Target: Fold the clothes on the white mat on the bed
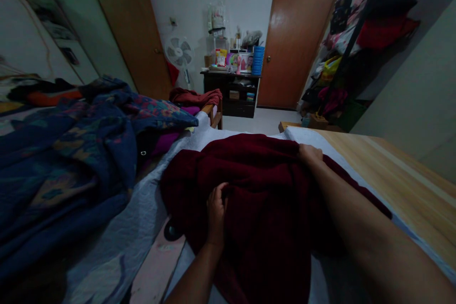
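Observation:
A dark maroon garment [265, 218] of thick-looking cloth lies spread and wrinkled on a white patterned bed cover [96, 270]. Toward its middle left, my left hand [217, 202] has fingers curled together, pinching a fold of the cloth. My right arm reaches farther out, and my right hand [310, 153] is closed on the garment's upper right edge. The fingertips of that hand are partly hidden. Sticking out from under the garment's left side is a pale pink flat strip [158, 263] with a dark round spot at its end.
Heaped blue floral cloth [89, 147] covers the left side. A light wooden board [392, 166] runs along the right. Beyond the bed stand a white fan [179, 52], a dark low cabinet [228, 99] and a brown door [294, 38]. Clothes and bags [377, 23] hang at right.

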Motion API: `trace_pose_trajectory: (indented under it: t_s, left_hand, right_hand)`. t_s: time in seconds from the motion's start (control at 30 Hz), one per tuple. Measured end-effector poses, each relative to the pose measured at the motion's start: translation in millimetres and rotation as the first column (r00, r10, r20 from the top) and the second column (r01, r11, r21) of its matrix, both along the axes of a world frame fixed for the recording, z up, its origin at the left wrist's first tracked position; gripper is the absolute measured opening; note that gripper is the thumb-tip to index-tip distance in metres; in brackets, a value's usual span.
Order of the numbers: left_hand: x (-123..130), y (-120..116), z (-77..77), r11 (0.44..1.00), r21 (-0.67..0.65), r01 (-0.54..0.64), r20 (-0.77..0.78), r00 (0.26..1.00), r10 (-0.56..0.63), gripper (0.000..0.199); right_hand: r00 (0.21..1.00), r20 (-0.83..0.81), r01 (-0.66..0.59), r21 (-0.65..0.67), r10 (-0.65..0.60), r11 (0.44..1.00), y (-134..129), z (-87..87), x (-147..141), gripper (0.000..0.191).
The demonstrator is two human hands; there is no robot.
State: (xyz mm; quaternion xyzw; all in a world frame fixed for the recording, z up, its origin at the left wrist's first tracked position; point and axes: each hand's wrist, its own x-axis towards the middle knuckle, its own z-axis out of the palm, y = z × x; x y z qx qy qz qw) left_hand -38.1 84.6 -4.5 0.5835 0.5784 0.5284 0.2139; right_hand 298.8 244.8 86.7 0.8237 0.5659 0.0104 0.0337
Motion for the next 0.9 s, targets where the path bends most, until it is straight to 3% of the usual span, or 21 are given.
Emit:
trace_pose_trajectory:
  t_s: [0.23,0.33,0.43,0.57,0.73,0.9]
  left_hand:
    - [0.9,-1.2,-1.0,1.000,-0.001,0.002,0.016,1.000,-0.002,0.033]
    - [1.1,-0.7,-1.5,1.000,-0.002,0.002,0.019,1.000,-0.002,0.032]
    - [1.0,0.3,-2.9,1.000,-0.001,0.002,0.017,1.000,-0.002,0.033]
    - [0.4,0.9,-3.9,1.000,0.006,0.006,0.017,1.000,-0.006,0.034]
    - [-0.7,0.0,-2.6,1.000,0.005,0.027,0.023,0.999,-0.028,0.034]
    - [-1.0,2.4,-6.3,0.999,0.014,0.034,0.022,0.999,-0.035,0.036]
  right_hand:
    - [0.998,0.014,0.060,0.275,-0.066,0.959,3.7,19.1,3.1,0.035]
    - [0.993,-0.012,0.113,0.325,-0.115,0.939,6.8,19.0,10.8,0.036]
    - [0.992,-0.063,0.124,0.222,-0.113,0.967,10.0,9.0,18.8,0.039]
    - [0.992,-0.123,0.018,0.027,-0.014,0.999,11.2,-5.2,26.7,0.061]
    - [0.986,-0.166,-0.018,-0.047,0.010,0.999,-1.5,-2.7,39.6,0.076]
    - [0.980,-0.196,-0.055,-0.053,0.043,0.997,-33.9,4.2,64.6,0.088]
